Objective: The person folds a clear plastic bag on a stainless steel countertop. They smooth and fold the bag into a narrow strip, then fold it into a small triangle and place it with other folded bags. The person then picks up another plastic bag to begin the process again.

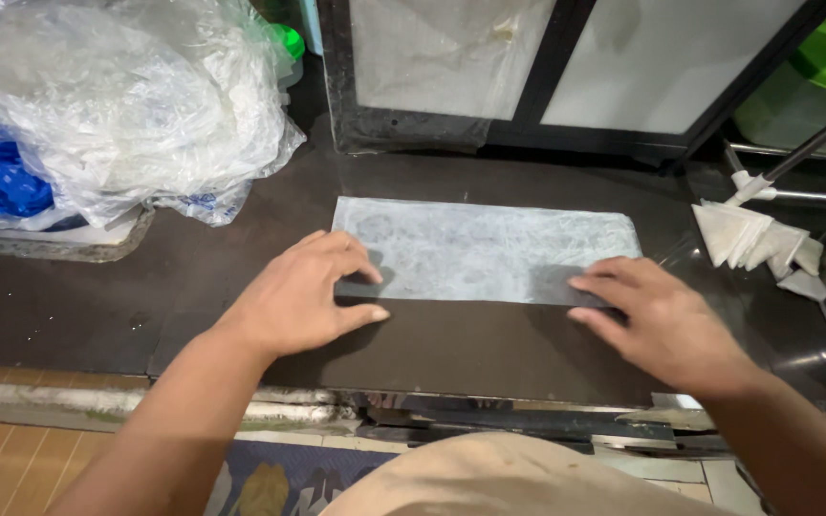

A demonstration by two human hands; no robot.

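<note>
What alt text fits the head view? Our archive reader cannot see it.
Two bare hands press a thin pale rectangular sheet flat on a dark worktop, left hand at its near-left corner, right hand at its near-right. Crumpled clear plastic bags lie far left, folded triangles right.

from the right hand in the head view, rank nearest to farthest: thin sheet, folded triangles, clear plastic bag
1. thin sheet: under the right hand's fingertips, centre.
2. folded triangles: just beyond it, far right.
3. clear plastic bag: far left, past the left hand.
</note>
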